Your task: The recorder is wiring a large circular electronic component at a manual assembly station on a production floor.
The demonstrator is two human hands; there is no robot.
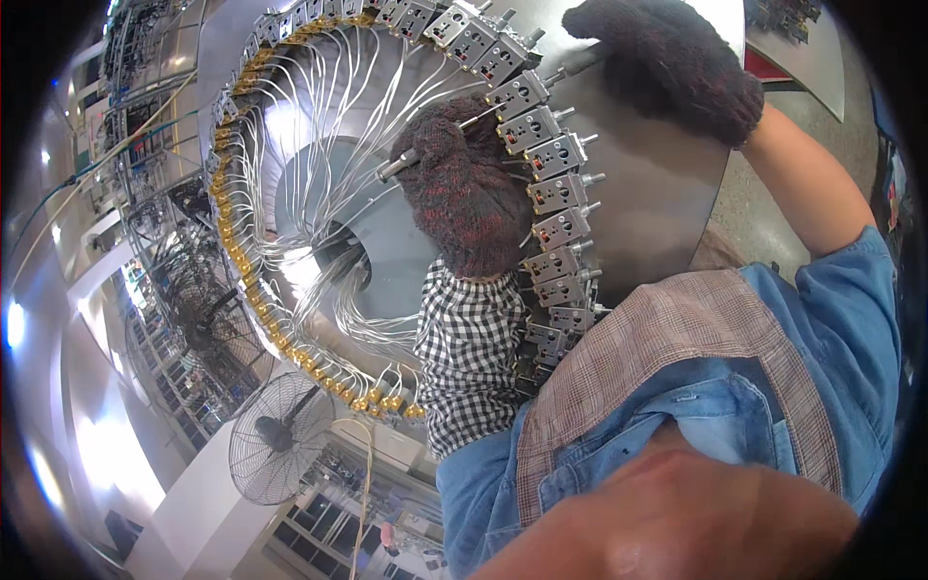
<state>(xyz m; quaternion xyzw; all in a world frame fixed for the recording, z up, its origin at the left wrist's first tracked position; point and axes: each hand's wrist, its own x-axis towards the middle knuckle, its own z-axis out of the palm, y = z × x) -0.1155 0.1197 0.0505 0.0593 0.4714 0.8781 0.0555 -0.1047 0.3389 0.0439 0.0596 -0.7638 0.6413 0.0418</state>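
Tightly: both hands [462, 188] [667, 63] flank valve ring [551, 155] rim.

The right hand [667, 63] hides its tool's handle; the ring of metal blocks [556, 193] is cut off at the top edge.

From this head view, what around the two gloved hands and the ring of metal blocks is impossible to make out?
- Left hand fingers: the dark glove covers them, so the grip on the metal tool is unclear.
- Right hand: its glove hides most of the rod it holds.
- Ring of metal blocks: the lower part is hidden behind the checked sleeve; the top is cut off by the edge.
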